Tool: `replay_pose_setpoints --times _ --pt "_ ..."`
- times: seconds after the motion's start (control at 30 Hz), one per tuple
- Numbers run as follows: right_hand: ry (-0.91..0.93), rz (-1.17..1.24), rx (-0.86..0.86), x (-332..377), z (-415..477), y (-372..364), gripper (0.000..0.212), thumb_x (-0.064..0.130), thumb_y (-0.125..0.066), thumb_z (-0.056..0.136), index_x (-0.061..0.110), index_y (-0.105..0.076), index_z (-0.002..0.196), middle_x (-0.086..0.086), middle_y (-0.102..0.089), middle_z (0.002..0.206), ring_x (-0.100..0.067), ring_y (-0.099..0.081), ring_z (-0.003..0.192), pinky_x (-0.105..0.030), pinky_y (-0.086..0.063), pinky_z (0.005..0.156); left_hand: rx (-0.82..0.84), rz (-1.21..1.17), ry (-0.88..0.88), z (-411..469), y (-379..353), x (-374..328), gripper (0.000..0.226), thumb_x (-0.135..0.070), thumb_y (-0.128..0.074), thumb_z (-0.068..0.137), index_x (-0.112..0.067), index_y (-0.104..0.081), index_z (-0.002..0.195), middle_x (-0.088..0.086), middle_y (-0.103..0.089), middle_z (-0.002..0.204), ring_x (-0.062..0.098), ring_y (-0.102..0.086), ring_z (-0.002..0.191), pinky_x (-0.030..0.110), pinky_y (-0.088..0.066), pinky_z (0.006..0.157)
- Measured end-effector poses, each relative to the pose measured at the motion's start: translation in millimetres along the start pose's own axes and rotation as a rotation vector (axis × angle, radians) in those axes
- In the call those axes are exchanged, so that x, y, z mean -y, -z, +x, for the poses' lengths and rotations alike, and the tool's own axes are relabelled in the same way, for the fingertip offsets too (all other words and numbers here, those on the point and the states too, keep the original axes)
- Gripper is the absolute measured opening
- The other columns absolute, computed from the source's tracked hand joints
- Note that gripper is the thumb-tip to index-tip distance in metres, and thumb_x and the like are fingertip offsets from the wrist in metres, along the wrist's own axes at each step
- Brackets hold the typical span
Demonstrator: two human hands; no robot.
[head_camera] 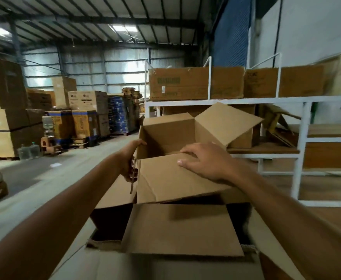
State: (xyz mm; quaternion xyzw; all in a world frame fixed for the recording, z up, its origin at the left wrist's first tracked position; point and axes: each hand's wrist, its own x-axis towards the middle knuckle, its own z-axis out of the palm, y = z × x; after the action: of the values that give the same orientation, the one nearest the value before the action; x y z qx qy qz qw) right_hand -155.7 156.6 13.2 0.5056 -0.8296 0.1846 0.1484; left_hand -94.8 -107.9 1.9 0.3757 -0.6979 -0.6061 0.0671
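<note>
The left hand (pixel 131 158) is clamped on the nine o'clock side of an open cardboard box (pixel 165 134). Its thumb lies over the top of the wall at the corner, and its fingers curl round the narrow side flap (pixel 133 174) hanging there. The right hand (pixel 205 161) lies palm down on the near flap (pixel 165 180), at the box's six o'clock. Its fingers are fairly straight and spread, pressing near the flap's free edge and grasping nothing. That flap tilts inward over the opening. The right flap (pixel 226 123), at three o'clock, stands up and leans outward.

The box sits at the centre of the view, above a larger carton (pixel 182 229) at six o'clock. That carton's top flaps are partly open, with dark gaps on either side. Whether the box rests on it I cannot tell.

From two to four o'clock stands a white metal rack (pixel 300 150), with flat brown cartons (pixel 196 83) on its top shelf at one o'clock. At nine to ten o'clock, stacks of boxes (pixel 4 110) line the concrete floor (pixel 44 174). A water dispenser (pixel 48 124) and water jugs (pixel 28 151) stand beside them.
</note>
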Motion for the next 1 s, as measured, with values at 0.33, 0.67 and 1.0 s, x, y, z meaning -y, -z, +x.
replay_pose_setpoints --times 0.33,0.67,1.0 --pt "-0.071 -0.071 -0.044 43 16 -50 0.027 0.039 -0.048 0.098 0.025 -0.070 0.093 0.008 -0.065 0.087 -0.009 -0.058 0.079 -0.034 -0.050 0.076 -0.050 0.323 -0.079 4 29 17 0.068 -0.053 -0.050 0.089 -0.009 -0.041 0.140 0.015 -0.053 0.092 0.033 -0.049 0.075 0.039 -0.040 0.074" --pt "-0.336 0.083 0.241 11 0 -102 0.043 0.046 -0.053 0.093 0.018 -0.057 0.060 -0.001 -0.049 0.058 -0.021 -0.046 0.055 -0.037 -0.038 0.056 0.024 0.559 -0.002 21 9 46 0.069 -0.052 -0.052 0.092 -0.006 -0.032 0.141 0.018 -0.045 0.136 0.032 -0.047 0.108 0.034 -0.037 0.076" --pt "-0.367 0.254 0.341 -20 -3 -117 0.045 0.043 -0.057 0.095 0.012 -0.066 0.063 -0.004 -0.055 0.062 -0.012 -0.050 0.056 -0.033 -0.042 0.065 -0.100 1.062 -0.207 88 3 64 0.100 -0.078 -0.051 0.071 -0.021 -0.028 0.149 0.013 -0.036 0.151 0.036 -0.035 0.138 0.054 -0.031 0.110"
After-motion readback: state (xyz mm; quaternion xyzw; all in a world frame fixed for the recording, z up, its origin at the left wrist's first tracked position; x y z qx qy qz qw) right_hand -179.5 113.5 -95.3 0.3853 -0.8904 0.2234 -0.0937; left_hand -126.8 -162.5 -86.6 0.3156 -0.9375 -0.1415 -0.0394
